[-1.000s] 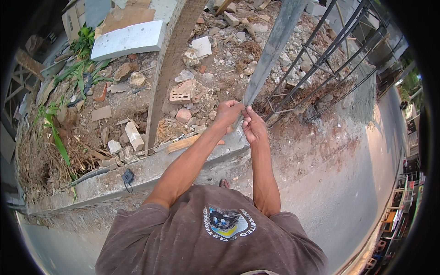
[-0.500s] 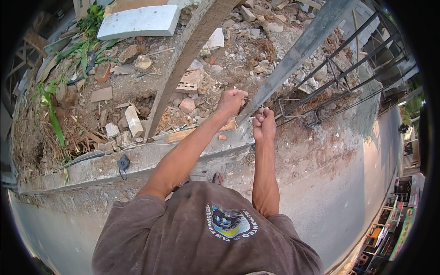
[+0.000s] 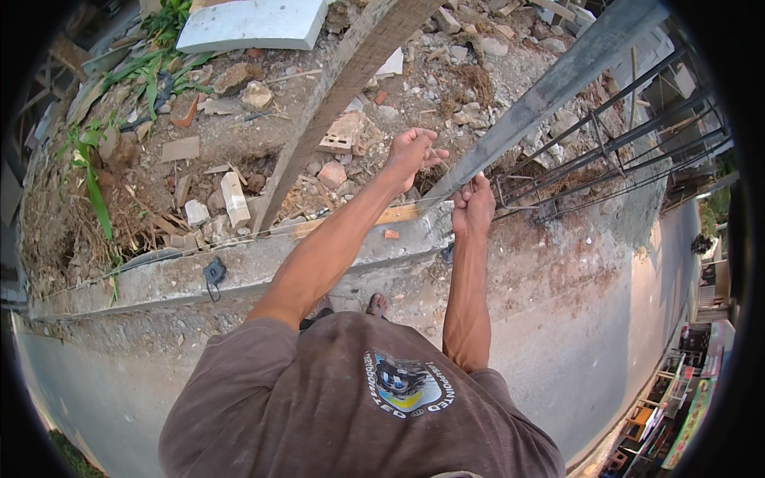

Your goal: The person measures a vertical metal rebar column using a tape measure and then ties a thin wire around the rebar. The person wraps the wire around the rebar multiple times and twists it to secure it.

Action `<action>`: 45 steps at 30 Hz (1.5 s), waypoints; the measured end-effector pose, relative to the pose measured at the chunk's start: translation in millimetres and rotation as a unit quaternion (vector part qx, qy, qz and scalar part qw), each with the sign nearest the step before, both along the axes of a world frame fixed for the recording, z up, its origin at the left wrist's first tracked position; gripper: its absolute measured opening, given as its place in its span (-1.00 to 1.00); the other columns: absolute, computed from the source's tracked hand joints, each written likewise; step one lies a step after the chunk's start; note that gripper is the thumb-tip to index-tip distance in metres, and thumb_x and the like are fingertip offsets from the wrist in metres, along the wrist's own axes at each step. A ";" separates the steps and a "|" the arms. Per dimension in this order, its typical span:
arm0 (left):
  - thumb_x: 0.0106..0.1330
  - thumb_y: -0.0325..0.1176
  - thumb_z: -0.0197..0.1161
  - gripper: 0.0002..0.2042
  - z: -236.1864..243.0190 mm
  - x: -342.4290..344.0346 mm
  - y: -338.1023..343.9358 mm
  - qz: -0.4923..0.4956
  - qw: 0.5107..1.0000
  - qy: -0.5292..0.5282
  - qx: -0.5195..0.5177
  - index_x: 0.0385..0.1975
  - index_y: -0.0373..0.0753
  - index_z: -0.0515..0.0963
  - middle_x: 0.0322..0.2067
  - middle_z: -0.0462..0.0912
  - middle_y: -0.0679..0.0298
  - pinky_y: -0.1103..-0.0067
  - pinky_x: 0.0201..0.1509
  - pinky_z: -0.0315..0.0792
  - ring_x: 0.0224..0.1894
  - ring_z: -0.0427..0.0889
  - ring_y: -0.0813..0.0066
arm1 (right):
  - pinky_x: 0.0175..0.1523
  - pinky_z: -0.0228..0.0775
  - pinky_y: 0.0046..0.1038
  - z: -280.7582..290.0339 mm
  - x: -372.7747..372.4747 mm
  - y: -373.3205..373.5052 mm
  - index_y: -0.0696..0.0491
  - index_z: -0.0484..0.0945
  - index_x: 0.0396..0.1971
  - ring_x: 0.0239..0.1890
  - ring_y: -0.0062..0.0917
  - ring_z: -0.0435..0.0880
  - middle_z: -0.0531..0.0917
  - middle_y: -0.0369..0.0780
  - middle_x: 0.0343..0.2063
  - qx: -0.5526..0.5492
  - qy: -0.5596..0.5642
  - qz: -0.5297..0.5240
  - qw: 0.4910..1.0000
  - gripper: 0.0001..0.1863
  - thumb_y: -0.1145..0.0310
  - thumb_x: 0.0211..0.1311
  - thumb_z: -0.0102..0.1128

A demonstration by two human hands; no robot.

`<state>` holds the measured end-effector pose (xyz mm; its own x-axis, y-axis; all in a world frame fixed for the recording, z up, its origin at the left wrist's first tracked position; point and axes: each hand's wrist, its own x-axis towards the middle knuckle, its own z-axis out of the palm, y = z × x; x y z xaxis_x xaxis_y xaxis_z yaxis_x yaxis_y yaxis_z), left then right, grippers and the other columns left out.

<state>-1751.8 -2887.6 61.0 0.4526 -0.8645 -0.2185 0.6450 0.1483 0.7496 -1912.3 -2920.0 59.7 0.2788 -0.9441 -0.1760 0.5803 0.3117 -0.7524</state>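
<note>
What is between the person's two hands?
In the head view, the grey metal post slants down between the left hand and right hand.

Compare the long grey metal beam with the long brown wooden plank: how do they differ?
The grey metal beam looks smooth and grey; the brown wooden plank looks rough and brown. The right hand grips the beam's lower end; neither hand touches the plank. Both slant up over the rubble.

Both arms stretched forward; left grip (image 3: 412,153) fingers curled, right grip (image 3: 473,207) fisted, knuckles up.
</note>
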 end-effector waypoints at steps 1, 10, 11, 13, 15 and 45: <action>0.38 -0.41 0.17 -0.83 -1.0 -0.6 -4.4 -0.021 0.998 -0.061 0.024 -0.19 -0.33 0.66 -0.40 0.63 0.36 0.66 -0.23 0.48 -0.39 0.58 0.65 | -0.60 0.07 -0.64 1.2 0.3 0.2 0.07 0.51 -0.29 -0.62 -0.79 0.29 0.44 -0.41 -0.54 -0.001 0.006 -0.003 1.000 -0.84 0.37 0.53 0.01; 0.42 -0.27 0.28 -0.82 -6.9 26.5 -55.6 -0.351 0.841 -0.410 0.004 -0.35 -0.20 0.74 -0.54 0.59 0.43 0.62 -0.30 0.45 -0.45 0.52 0.70 | -0.60 0.05 -0.65 0.3 -1.5 -7.7 0.11 0.52 -0.26 -0.62 -0.80 0.29 0.46 -0.40 -0.53 0.016 0.002 0.012 1.000 -0.84 0.37 0.53 0.01; 0.43 -0.25 0.29 -0.81 -7.2 32.4 -58.7 -0.397 0.839 -0.370 0.033 -0.31 -0.19 0.74 -0.53 0.61 0.44 0.62 -0.31 0.43 -0.45 0.49 0.73 | -0.60 0.05 -0.65 -0.3 -1.6 -9.1 0.11 0.51 -0.27 -0.62 -0.80 0.29 0.46 -0.40 -0.52 0.020 0.003 0.006 1.000 -0.84 0.38 0.53 0.01; 0.45 -0.20 0.29 -0.79 -9.4 37.6 -61.5 -0.440 0.835 -0.327 0.051 -0.28 -0.18 0.74 -0.52 0.60 0.47 0.63 -0.34 0.37 -0.46 0.44 0.75 | -0.60 0.05 -0.65 -1.0 -1.9 -11.3 0.11 0.50 -0.28 -0.61 -0.79 0.30 0.46 -0.39 -0.52 0.032 -0.009 0.010 0.999 -0.85 0.39 0.53 0.01; 0.48 -0.15 0.28 -0.76 -12.0 36.6 -61.4 -0.436 0.836 -0.329 0.047 -0.27 -0.19 0.71 -0.53 0.57 0.52 0.65 -0.39 0.29 -0.48 0.40 0.77 | -0.60 0.06 -0.64 -0.5 -2.1 -13.8 0.10 0.49 -0.29 -0.61 -0.79 0.30 0.47 -0.39 -0.51 0.040 -0.019 0.018 0.999 -0.85 0.40 0.52 0.02; 0.54 -0.24 0.18 -0.86 5.8 -7.1 51.5 -0.255 0.938 -0.221 0.082 -0.10 -0.15 0.54 -0.53 0.34 0.61 0.72 -0.55 0.08 -0.59 0.20 0.82 | -0.45 0.53 -0.67 -31.4 -1.8 90.4 0.05 0.45 0.02 -0.50 -0.78 0.50 0.64 -0.32 -0.24 0.152 -0.048 0.056 0.986 -0.78 0.43 0.46 0.21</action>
<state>-1758.9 -2836.1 66.8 0.0669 -0.9646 -0.2552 0.2220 -0.2349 0.9463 -1914.0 -2829.6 28.4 0.4076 -0.8136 -0.4145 0.5925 0.5811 -0.5579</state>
